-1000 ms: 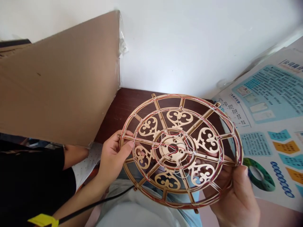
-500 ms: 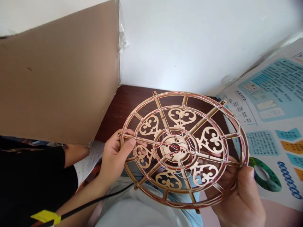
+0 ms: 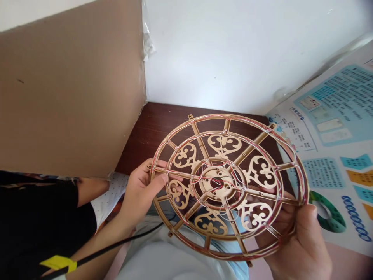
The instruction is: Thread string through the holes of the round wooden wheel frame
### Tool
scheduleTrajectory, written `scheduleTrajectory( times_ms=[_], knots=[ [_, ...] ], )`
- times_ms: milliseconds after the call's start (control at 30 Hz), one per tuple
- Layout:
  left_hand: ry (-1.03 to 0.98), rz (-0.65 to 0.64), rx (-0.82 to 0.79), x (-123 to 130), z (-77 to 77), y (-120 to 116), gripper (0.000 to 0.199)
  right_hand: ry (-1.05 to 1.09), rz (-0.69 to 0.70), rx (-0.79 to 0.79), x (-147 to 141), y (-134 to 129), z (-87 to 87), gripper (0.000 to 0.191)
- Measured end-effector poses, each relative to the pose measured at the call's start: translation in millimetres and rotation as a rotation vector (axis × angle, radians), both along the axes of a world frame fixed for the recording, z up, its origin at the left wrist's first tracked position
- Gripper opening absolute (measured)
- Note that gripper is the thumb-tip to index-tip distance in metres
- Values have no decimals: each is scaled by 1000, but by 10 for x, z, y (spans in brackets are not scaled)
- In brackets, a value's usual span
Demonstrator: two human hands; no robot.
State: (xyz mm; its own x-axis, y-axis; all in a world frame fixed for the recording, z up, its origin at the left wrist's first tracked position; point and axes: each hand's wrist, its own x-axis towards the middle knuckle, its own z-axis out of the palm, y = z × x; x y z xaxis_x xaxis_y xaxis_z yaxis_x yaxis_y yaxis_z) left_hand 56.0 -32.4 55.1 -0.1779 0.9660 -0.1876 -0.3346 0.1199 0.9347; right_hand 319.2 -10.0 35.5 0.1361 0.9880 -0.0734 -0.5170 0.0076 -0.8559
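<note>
Both my hands hold up a round laser-cut wooden frame (image 3: 217, 182), shaped like a wheel, with filigree panels and spokes around a central hub. Thin red and white wires run across its rings and spokes. My left hand (image 3: 141, 194) grips its left rim, with the thumb on the front and the fingers partly behind. My right hand (image 3: 300, 243) grips the lower right rim, with the thumb in front. Fingers of my right hand show faintly through the openings behind the frame.
A cardboard sheet (image 3: 67, 89) rises at the left against a white wall (image 3: 221, 50). Behind the frame lies a dark wooden tabletop (image 3: 140, 147). A printed blue-and-white poster (image 3: 329, 128) leans at the right. A black cable (image 3: 116, 243) with a yellow tag (image 3: 58, 263) crosses the lower left.
The frame has shifted slightly right and turned a little in view, and the cardboard and wall have moved up. Both hands keep the same hold.
</note>
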Motion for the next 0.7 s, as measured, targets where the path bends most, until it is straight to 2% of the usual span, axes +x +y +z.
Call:
scheduleTrajectory(
  times_ms=[100, 200, 433, 567, 700],
  knots=[
    [-64, -25, -23, -20, 49, 33, 17, -36, -1, -16, 13, -26, 14, 36],
    [-64, 21, -58, 2, 78, 49, 15, -50, 24, -34, 12, -65, 30, 41],
    [-36, 61, -71, 19, 14, 28, 14, -24, 7, -15, 118, -144, -84, 43],
    [-10, -6, -50, -11, 9, 9, 12, -15, -22, -29, 124, -91, -98, 43],
    [-13, -67, -18, -39, 58, -12, 13, -24, -122, -96, -3, -25, -8, 40]
  ],
)
